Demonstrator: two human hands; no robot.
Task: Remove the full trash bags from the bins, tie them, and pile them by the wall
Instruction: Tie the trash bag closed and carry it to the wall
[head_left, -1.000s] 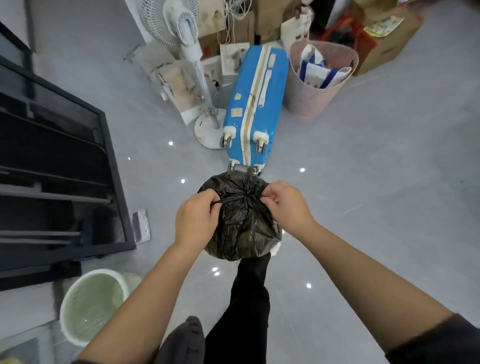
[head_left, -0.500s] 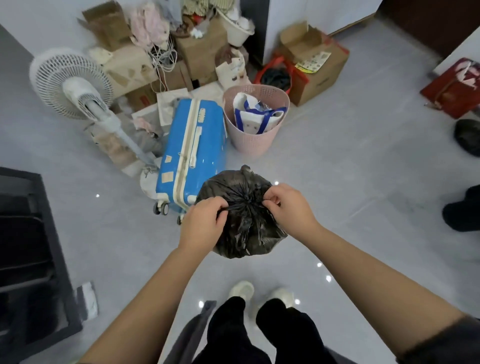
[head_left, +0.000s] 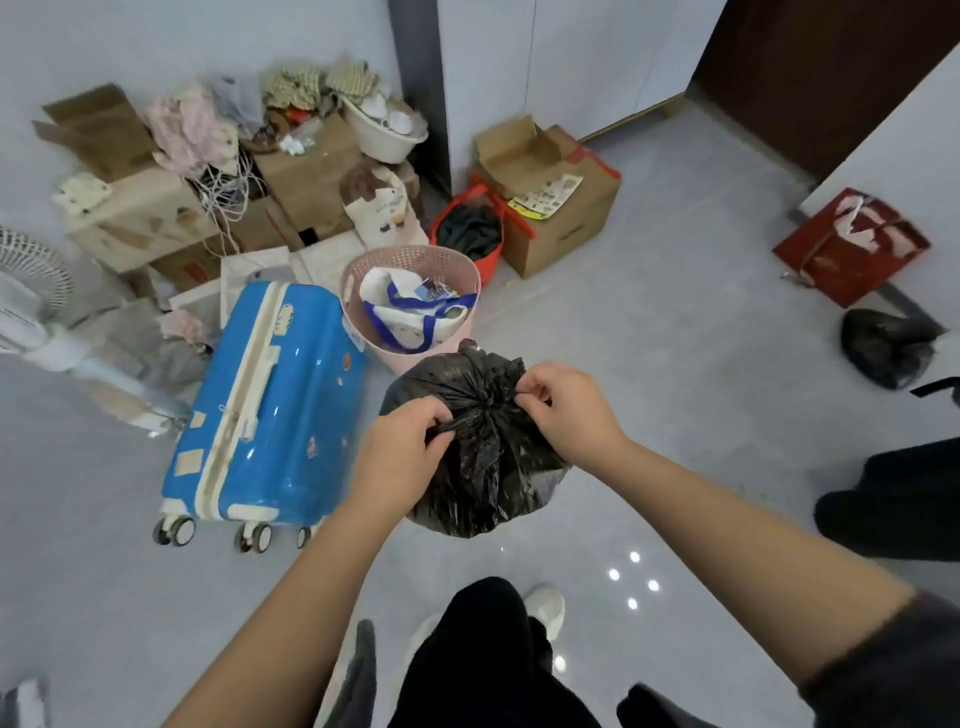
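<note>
A full black trash bag (head_left: 480, 467) hangs in the air in front of me, its neck gathered at the top. My left hand (head_left: 400, 457) grips the gathered plastic on the left side of the neck. On the right side, my right hand (head_left: 563, 410) pinches the plastic. A second black trash bag (head_left: 883, 345) lies on the floor at the right, by the white wall (head_left: 909, 140).
A blue suitcase (head_left: 270, 405) lies on the floor to the left, a pink basket (head_left: 410, 312) behind the bag. Cardboard boxes (head_left: 556, 208) and clutter crowd the back wall. A white fan (head_left: 31, 301) stands far left. Another person's dark leg (head_left: 893, 499) is at the right.
The view has swung right and up: the black rack and the pale bin have left the frame, the second bag and right wall have come in. Both hands keep their grip on the bag's neck.
</note>
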